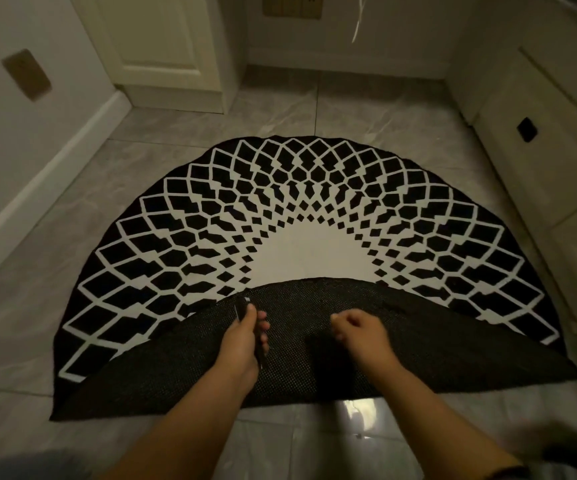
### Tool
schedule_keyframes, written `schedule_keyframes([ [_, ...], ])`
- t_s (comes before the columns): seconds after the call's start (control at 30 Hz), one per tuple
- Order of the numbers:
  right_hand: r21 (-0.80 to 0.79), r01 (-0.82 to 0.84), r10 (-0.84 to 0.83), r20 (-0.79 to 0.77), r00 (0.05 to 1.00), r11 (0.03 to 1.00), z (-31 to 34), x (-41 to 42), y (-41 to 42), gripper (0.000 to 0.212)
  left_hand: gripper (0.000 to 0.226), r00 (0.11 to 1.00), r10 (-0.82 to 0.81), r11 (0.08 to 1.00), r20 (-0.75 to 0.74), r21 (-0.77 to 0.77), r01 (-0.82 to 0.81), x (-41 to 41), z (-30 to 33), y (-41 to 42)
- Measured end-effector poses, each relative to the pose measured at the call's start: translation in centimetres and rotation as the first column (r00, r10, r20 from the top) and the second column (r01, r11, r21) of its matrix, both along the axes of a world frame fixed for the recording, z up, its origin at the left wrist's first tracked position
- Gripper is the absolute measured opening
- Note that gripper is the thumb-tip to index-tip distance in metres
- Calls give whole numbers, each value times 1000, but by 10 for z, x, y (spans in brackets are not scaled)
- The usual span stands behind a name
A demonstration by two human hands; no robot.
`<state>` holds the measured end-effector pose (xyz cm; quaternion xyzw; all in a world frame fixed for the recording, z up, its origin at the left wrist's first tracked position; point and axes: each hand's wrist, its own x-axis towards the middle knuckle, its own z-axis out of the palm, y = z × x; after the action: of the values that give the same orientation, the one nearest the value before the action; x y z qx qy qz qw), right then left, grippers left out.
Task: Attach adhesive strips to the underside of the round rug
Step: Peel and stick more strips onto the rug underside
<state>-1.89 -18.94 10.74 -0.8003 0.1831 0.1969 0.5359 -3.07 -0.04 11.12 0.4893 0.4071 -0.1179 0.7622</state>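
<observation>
Open tiled floor [162, 161] all round the rug [183, 216], widest on the left. Hemmed by wall [20, 140] at left, cabinet [539, 140] close at right, door [162, 39] ahead. Folded underside flap [436, 341] lying flat, reachable from above.

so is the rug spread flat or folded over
Folded over: the rug's near half lies flipped onto the patterned top, its dark mesh underside facing up.

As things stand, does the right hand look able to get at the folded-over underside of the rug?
Probably yes. The right hand already sits over the dark underside of the rug, holding nothing visible, and nothing lies between them. The left hand holds a dark strip off to the side.
</observation>
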Motion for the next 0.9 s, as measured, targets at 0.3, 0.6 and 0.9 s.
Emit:
schedule_keyframes([
  [0.3, 192, 150, -158, 29, 987, 970, 10, -25, 42, 6, 29, 980, -198, 976, -20, -95, 196, -36, 9, -18],
  [0.6, 202, 185, -176, -61, 982, 962, 12, -34, 37, 6, 22, 939, -344, 933, 27, -99, 345, -57, 10, -11],
  [0.9, 244, 63, -51, -56, 997, 968, 17, -36, 39, 19, 6, 933, -358, 929, 43, -84, 360, -56, 7, -9],
])
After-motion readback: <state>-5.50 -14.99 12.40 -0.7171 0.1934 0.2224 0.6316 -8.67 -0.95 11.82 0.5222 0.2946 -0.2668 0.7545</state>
